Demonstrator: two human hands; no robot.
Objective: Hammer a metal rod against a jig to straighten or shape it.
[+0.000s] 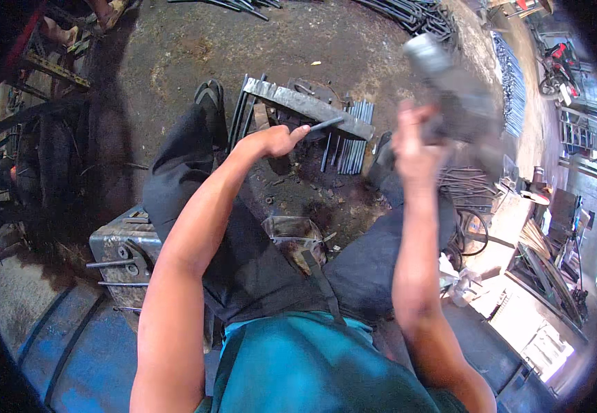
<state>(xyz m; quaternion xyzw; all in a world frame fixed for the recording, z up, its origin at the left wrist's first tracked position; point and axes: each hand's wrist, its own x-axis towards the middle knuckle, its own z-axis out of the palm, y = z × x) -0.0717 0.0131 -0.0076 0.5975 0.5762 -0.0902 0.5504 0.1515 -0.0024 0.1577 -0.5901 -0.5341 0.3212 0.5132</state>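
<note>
My left hand point(278, 141) is closed round a short metal rod point(328, 124), whose free end points right, over a thick grey steel bar point(291, 98). That bar lies slanted between my feet; whether the rod touches it I cannot tell. To the right, my right hand point(415, 148) grips a heavy hammer point(460, 86), raised and smeared by motion. Its handle is mostly hidden. Just beyond the bar's right end, several straight rods point(364, 113) lie side by side on the floor. Darker rods point(236, 117) lie by the bar's left end.
A scuffed metal block point(123, 241) with rods sticking out stands by my left leg. Bent dark rods point(467, 186) are heaped at my right, and more rods point(415, 17) lie at the far edge. A long stack of rods point(510, 86) and a motorcycle point(560, 72) are farther right.
</note>
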